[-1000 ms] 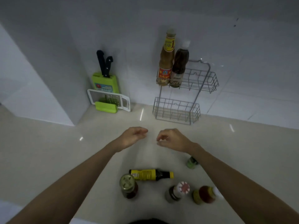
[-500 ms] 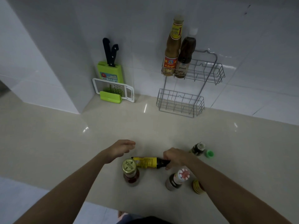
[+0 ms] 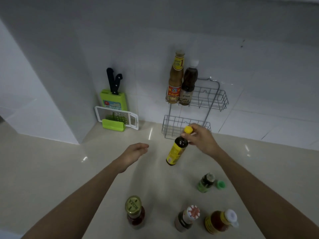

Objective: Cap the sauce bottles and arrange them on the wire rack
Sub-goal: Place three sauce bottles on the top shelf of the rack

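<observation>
Above the counter (image 3: 51, 169), right hand (image 3: 202, 140) gripping yellow-capped bottle (image 3: 177, 149) (tilted), left hand (image 3: 133, 155) empty

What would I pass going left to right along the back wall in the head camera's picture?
Green knife block with two black-handled knives → white grater in front of it → wire rack, holding a yellow-labelled bottle and then a dark bottle on its upper shelf.

Glossy beige countertop (image 3: 51, 169) bearing wire rack (image 3: 186, 125), green knife holder (image 3: 113, 116), green-labelled bottle (image 3: 205, 182), loose green cap (image 3: 221, 184), and three capped bottles (image 3: 135, 213) at near edge
</observation>
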The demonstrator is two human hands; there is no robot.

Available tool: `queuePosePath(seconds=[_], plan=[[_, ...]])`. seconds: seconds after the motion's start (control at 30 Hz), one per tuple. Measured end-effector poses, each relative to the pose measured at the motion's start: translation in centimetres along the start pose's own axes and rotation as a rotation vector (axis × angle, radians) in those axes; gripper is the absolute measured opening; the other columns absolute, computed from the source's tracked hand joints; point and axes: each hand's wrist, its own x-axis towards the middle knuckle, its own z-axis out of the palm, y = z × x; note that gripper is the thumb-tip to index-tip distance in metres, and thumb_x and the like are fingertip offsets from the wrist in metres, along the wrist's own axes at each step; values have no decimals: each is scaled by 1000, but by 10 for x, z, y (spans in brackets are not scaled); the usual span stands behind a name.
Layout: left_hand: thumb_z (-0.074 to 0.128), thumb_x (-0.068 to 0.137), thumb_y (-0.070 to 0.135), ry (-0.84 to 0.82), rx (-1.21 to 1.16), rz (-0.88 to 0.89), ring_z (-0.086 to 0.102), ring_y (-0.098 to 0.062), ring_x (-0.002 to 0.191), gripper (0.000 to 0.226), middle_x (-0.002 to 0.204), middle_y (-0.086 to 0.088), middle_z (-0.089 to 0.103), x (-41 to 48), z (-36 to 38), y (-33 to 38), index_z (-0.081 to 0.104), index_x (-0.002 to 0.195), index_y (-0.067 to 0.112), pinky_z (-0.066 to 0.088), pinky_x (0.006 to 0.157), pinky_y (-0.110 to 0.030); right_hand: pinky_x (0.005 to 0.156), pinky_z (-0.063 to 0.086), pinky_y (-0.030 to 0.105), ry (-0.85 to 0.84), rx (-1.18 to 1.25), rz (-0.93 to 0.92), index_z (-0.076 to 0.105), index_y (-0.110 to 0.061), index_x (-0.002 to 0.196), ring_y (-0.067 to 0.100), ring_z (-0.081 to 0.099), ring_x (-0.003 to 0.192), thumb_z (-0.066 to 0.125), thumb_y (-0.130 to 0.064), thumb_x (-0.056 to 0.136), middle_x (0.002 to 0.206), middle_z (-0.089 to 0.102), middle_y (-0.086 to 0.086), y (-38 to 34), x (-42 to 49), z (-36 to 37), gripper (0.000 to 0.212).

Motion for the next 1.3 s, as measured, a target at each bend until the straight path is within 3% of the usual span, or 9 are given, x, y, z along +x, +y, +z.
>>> queuePosePath(seconds=[0.23,0.33,0.4,0.63,0.9,1.0,1.1,1.23,1.3], plan=[[57,93,26,61,26,308,30,-21,141,60,154,-1,30,41,29,118,29,146,25,27,107,-30,68,52,32,658,-65,-310,56,-15,89,16,59,72,67,-46,83,77,62,0,-99,48,-99,33],[58,93,25,84,-28,368,24,-19,143,77,159,-1,19,53,38,166,9,152,21,23,102,-24,69,55,35,760,-59,-354,50,-21,86,20,61,76,65,-52,82,75,58,-6,-119,74,-121,35],[60,91,18,92,-82,377,31,-18,138,83,157,-3,24,57,42,190,4,152,18,26,97,-22,60,45,16,789,-152,-358,48,-19,86,19,57,72,65,-49,84,77,58,-2,-124,90,-126,35],[58,86,-2,72,-152,430,53,-5,87,71,114,-2,47,67,52,211,21,144,18,43,61,-13,50,34,15,576,-208,-333,51,-7,86,10,45,57,68,-44,84,66,51,-3,-107,132,-113,41],[63,84,0,42,-186,440,53,-8,98,77,124,-1,46,76,50,204,19,145,19,46,71,-18,52,29,24,553,-429,-169,49,-17,78,19,52,71,62,-60,80,81,58,1,-94,140,-104,45],[62,84,-1,35,-189,448,52,-4,97,78,122,2,45,76,49,202,17,145,20,46,80,-23,65,45,29,434,-374,-130,63,-13,90,18,58,83,62,-61,80,93,64,3,-89,143,-107,49],[60,84,-4,22,-175,453,51,2,91,78,118,7,43,76,48,200,17,146,19,45,75,-18,90,50,34,162,-161,-64,60,-20,119,18,59,108,72,-42,80,113,63,-3,-77,135,-111,46],[60,84,-7,20,-164,452,50,4,89,81,121,6,42,76,47,200,16,146,19,42,68,-11,75,42,10,104,-116,-107,52,-16,130,17,55,114,76,-12,79,120,59,0,-67,127,-110,57],[60,84,-7,19,-157,449,50,5,89,82,121,6,42,75,49,200,15,146,20,42,65,-9,80,50,20,125,-87,-101,51,-18,130,18,55,111,77,-15,78,118,57,-1,-67,127,-107,58]])
